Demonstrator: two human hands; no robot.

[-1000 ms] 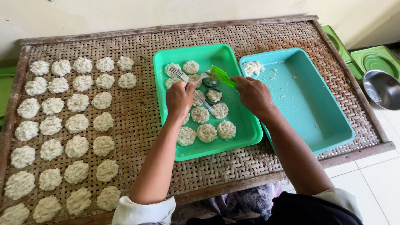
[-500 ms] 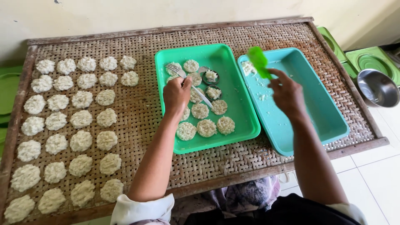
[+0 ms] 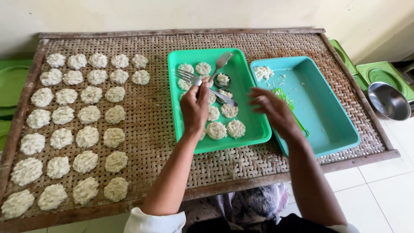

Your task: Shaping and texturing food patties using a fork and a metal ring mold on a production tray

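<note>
Our right hand point(image 3: 274, 113) has just dropped the green scoop point(image 3: 285, 98) into the teal tray point(image 3: 340, 129) at 3 o'clock and hangs open, while our left hand point(image 3: 195, 108) grips two forks point(image 3: 189, 77) over the green tray point(image 3: 246, 129).

Rows of rice cakes point(image 3: 75, 125) lie on the left part of the woven counter point(image 3: 146, 116). Right of them sits a tray point(image 3: 254, 129) holding more cakes point(image 3: 226, 128) and two forks point(image 3: 192, 78), one near its far edge. A second tray point(image 3: 332, 129) lies just right, touching it. A metal bowl point(image 3: 388, 101) sits beyond the counter's right edge.
</note>
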